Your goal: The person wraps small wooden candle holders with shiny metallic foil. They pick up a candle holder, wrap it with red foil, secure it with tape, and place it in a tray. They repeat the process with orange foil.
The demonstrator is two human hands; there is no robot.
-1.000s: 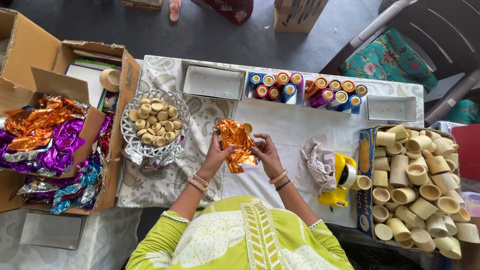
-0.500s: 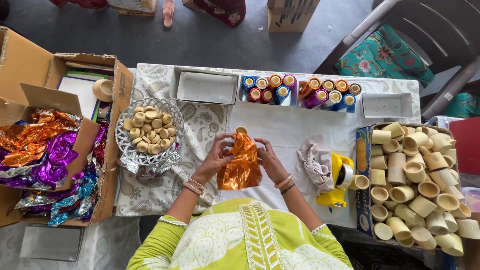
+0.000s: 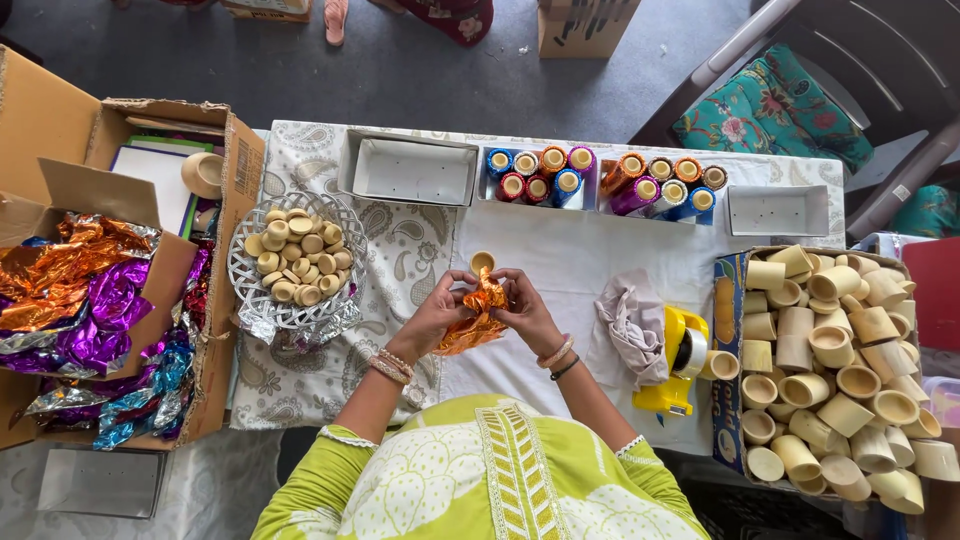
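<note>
Orange foil (image 3: 478, 318) sat pinched between both sets of fingers, left hand (image 3: 437, 312) and right hand (image 3: 522, 308) closed on it equally near, its length trailing toward the wearer, a small cup (image 3: 483, 262) just beyond the fingertips.

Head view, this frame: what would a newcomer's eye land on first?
Probably the crumpled orange foil at the table's centre, gripped between the left hand and right hand around a small cup. Next, the heap of tan cups filling the box at the right edge, and the shiny foil sheets spilling from the cardboard box at the left.
</note>
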